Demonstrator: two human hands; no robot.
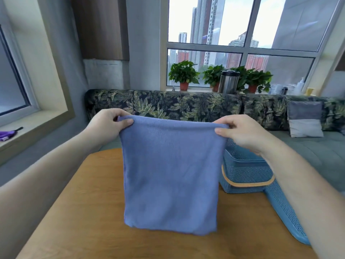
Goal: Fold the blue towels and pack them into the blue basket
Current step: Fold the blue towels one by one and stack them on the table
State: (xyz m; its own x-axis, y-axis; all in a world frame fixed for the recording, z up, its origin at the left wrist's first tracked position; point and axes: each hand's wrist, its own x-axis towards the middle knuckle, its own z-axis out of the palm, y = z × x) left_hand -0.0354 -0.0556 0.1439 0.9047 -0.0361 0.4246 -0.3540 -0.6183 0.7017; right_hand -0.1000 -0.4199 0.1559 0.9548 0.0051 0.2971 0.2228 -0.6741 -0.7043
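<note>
A blue towel (170, 172) hangs doubled over in front of me, its folded edge at the top and its lower edge just above or touching the wooden table (89, 212). My left hand (107, 122) pinches the top left corner. My right hand (240, 130) pinches the top right corner. The blue basket (244, 169), with an orange band round it, stands on the table to the right, partly hidden behind the towel and my right forearm.
A flat blue perforated lid (283, 208) lies on the table right of the basket. Behind the table runs a leaf-patterned sofa (177, 103) with a grey cushion (305, 118). Potted plants (183, 73) and a metal canister (228, 82) stand on the windowsill.
</note>
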